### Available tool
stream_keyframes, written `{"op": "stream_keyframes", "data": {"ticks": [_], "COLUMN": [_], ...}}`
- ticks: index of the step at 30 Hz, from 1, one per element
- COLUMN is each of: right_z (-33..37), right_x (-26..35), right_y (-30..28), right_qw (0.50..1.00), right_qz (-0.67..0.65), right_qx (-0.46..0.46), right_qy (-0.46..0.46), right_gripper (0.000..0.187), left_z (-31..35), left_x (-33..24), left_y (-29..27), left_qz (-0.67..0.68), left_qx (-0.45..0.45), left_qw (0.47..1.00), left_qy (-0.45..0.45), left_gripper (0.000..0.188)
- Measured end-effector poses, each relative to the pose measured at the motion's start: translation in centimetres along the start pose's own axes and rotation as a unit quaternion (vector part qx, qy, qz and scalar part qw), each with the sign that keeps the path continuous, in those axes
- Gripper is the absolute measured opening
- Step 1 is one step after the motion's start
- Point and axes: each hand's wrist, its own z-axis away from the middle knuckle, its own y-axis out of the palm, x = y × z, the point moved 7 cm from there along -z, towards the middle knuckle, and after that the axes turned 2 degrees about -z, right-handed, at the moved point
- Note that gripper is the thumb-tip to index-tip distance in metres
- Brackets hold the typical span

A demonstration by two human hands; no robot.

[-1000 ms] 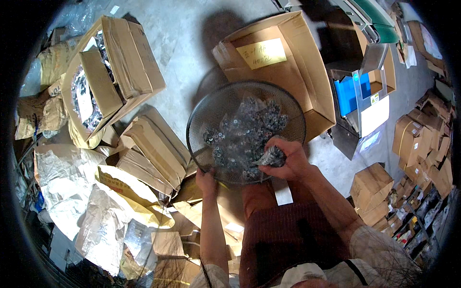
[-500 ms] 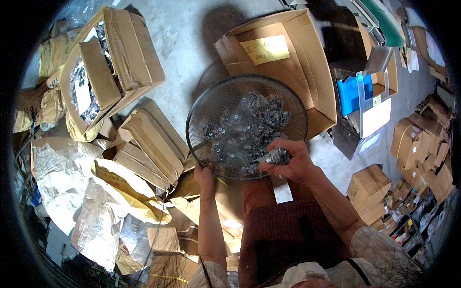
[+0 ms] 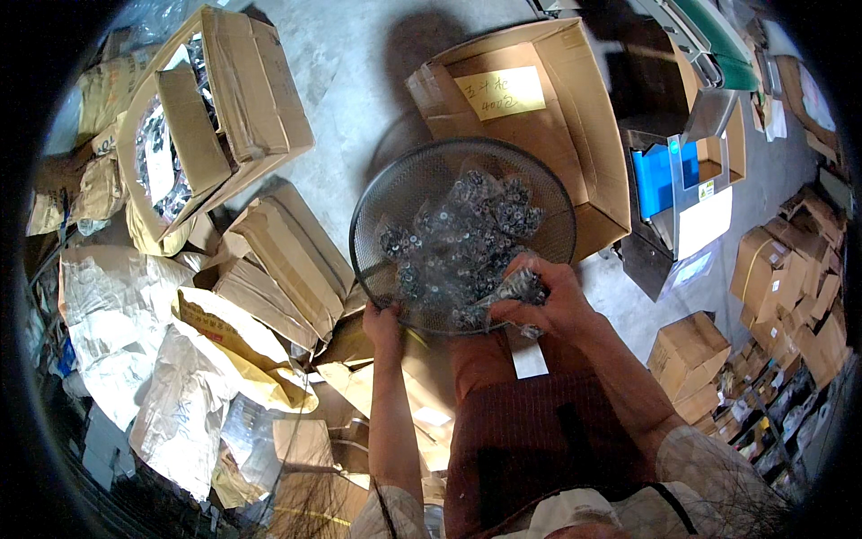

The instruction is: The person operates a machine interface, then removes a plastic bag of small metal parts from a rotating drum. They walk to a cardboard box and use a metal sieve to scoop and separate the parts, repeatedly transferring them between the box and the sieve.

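A round black mesh basket (image 3: pixel 366 211) sits before me, holding several clear plastic bags (image 3: pixel 462 229) of small dark and silvery hardware pieces. The pieces are too small to name. My left hand (image 3: pixel 383 325) grips the basket's near-left rim. Over the near-right part of the basket, my right hand (image 3: pixel 552 301) is closed round a clear bag of small hardware (image 3: pixel 521 287). That bag's near end hangs below my fingers, and part of it is hidden by them.
Beyond the basket stands an open cardboard box (image 3: pixel 561 135) with a yellow paper note (image 3: pixel 501 92) inside. A box full of parts (image 3: pixel 256 90) is at far left, above crumpled sacks (image 3: pixel 126 314). A blue-and-grey machine (image 3: pixel 660 184) stands right, near stacked cartons (image 3: pixel 691 350).
My right hand has shifted very slightly, and the bag in it has turned a little. My left hand keeps its hold on the rim, and the basket has hardly moved.
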Motion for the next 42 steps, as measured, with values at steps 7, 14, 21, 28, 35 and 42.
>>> {"op": "stream_keyframes", "data": {"ticks": [7, 14, 21, 28, 35, 42], "right_z": [0.6, -3.2, -6.2, -3.8, 17.0, 41.4], "right_x": [-4.9, -6.5, -14.6, -13.2, -7.1, -4.5], "right_y": [-0.9, -7.6, -11.8, -13.1, -20.0, -24.9], "right_qw": [0.986, 0.914, 0.881, 0.883, 0.88, 0.818], "right_qz": [-0.047, 0.339, 0.452, 0.438, 0.403, 0.307], "right_qx": [-0.025, -0.214, -0.123, -0.069, -0.123, -0.379], "right_qy": [0.157, -0.06, 0.062, 0.152, 0.221, 0.305], "right_gripper": [0.035, 0.042, 0.047, 0.031, 0.041, 0.034], "left_z": [1.0, 0.7, 1.8, 6.5, 23.5, 32.9], "left_x": [-1.0, 0.6, -1.0, -0.3, -11.7, -18.0], "left_y": [1.2, -0.8, -0.6, -4.3, -4.4, 5.5], "left_qz": [0.076, 0.017, -0.158, -0.329, -0.203, -0.307], "left_qx": [0.024, -0.006, -0.045, -0.067, 0.072, 0.282], "left_qw": [0.996, 0.999, 0.986, 0.936, 0.974, 0.868], "left_qy": [-0.029, -0.033, 0.033, 0.104, 0.072, 0.271], "left_gripper": [0.035, 0.033, 0.036, 0.045, 0.021, 0.037]}}
